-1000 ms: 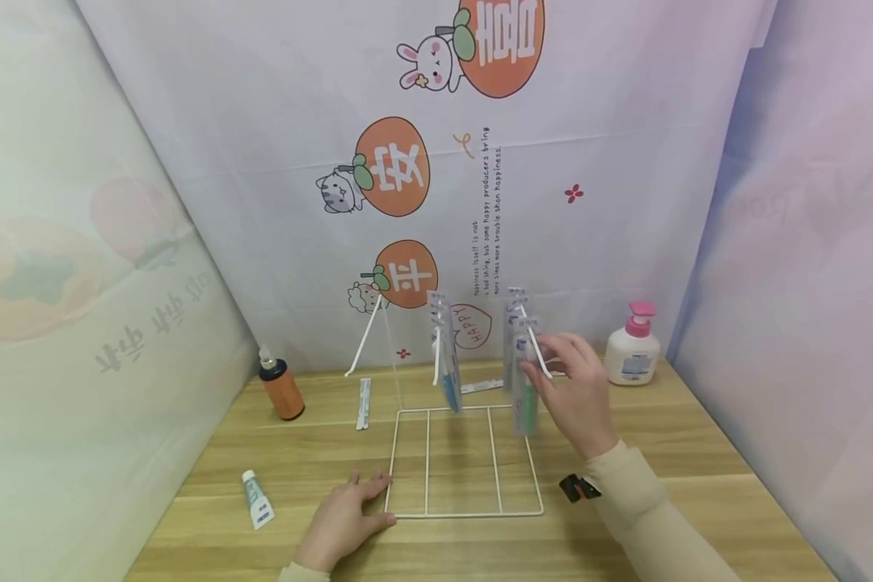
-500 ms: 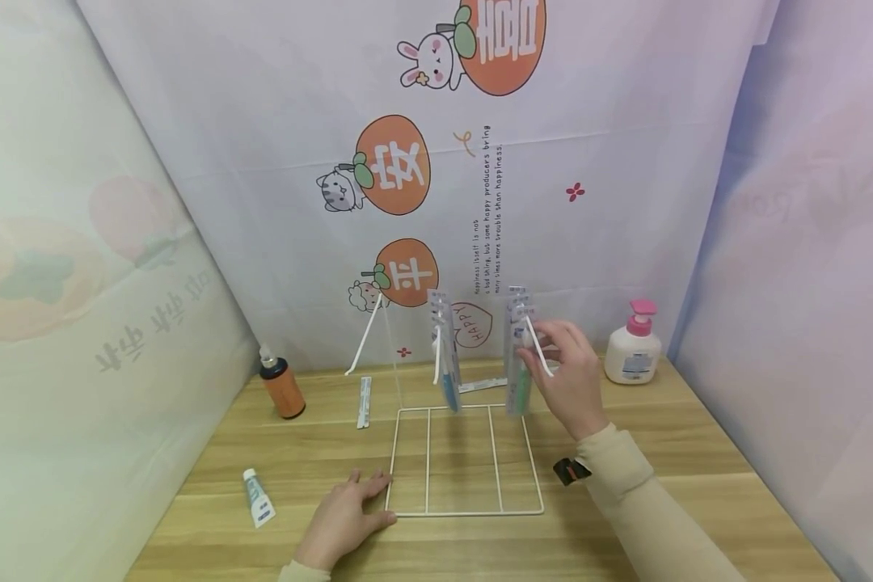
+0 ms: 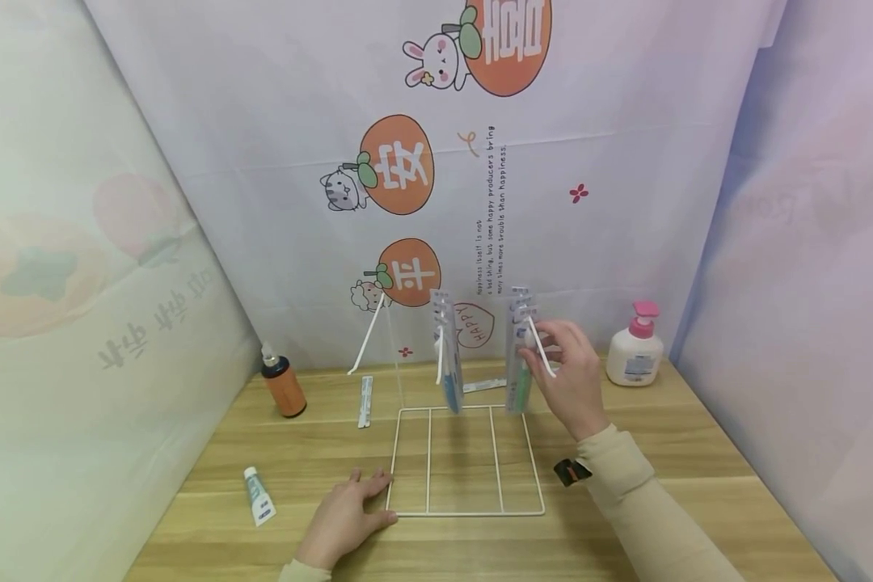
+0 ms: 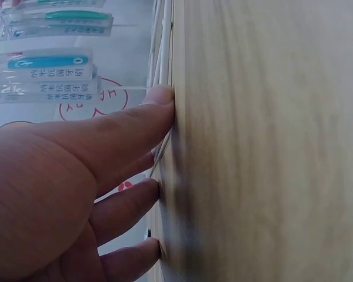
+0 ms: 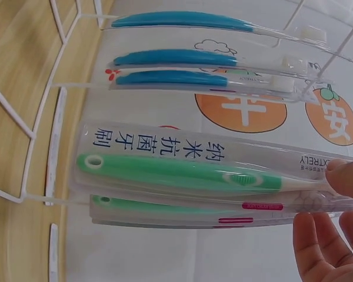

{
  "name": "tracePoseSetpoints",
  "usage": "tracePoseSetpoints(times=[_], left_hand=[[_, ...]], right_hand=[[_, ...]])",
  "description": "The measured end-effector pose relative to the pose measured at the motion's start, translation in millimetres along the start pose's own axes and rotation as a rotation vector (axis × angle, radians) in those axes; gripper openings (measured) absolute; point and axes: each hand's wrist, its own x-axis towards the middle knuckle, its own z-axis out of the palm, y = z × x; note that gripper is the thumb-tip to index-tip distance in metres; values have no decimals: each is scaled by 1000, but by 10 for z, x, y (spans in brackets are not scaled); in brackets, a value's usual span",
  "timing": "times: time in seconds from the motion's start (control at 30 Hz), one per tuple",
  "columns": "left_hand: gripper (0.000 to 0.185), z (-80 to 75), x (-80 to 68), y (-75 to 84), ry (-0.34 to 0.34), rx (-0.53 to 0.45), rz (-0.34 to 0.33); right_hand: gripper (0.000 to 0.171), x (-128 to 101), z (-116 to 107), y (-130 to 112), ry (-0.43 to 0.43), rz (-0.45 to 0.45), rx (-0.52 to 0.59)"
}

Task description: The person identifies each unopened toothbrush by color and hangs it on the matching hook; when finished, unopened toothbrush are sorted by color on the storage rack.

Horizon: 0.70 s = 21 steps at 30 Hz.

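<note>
My right hand (image 3: pixel 573 378) pinches a packaged green toothbrush (image 5: pixel 182 174) near its head end, between thumb and fingers. The pack hangs on the right prong (image 3: pixel 541 347) of a white wire rack (image 3: pixel 473 514), in front of other green toothbrush packs (image 5: pixel 147 205). Blue toothbrushes (image 5: pixel 182 20) in clear packs hang from the middle prong (image 3: pixel 440 356). Nothing hangs on the left prong (image 3: pixel 364 335). My left hand (image 3: pixel 345 517) rests on the table with fingers extended, touching the front left of the rack's base.
An orange-labelled bottle (image 3: pixel 284 388) stands at the back left, a white pump bottle (image 3: pixel 634 356) with pink top at the back right. A small tube (image 3: pixel 259 497) lies at left. Flat strips (image 3: pixel 365 402) lie on the wooden table (image 3: pixel 320 453) near the patterned cloth wall.
My right hand has pushed the green toothbrush pack back along the right prong, towards the packs behind it. The left hand has stayed on the rack's base.
</note>
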Motion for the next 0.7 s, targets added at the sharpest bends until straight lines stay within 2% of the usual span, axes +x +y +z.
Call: tracePoseSetpoints(times=[0.43, 0.7], left_hand=[[63, 33, 5, -7, 5, -3, 3], [63, 34, 8, -22, 15, 2, 3]], right_hand=[[44, -11, -24, 3, -12, 10, -14], [51, -47, -51, 26, -39, 67, -11]])
